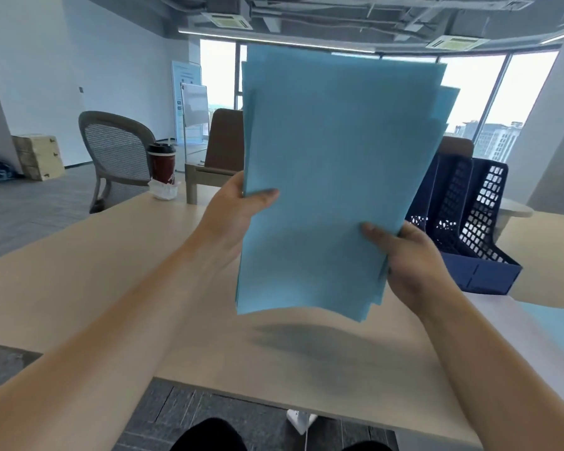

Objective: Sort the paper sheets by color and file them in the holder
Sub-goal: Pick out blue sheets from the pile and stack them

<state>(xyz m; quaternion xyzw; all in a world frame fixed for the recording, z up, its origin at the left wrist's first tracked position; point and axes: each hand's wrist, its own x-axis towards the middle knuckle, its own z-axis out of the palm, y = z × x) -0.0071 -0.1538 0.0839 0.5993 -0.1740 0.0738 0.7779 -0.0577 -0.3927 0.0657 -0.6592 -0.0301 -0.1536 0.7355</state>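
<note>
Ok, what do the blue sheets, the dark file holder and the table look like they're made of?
Blue sheets: thin matte paper; the stack flexes and its edges fan out. File holder: likely moulded plastic, dark blue, grid-perforated walls. Table: pale wood-coloured top, smooth and matte, possibly laminate; unclear from here.

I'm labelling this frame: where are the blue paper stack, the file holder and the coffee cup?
blue paper stack (332,177), head view, middle of the front sheet.
file holder (479,275), head view, solid navy front base.
coffee cup (162,166), head view, red body below the lid.
</note>
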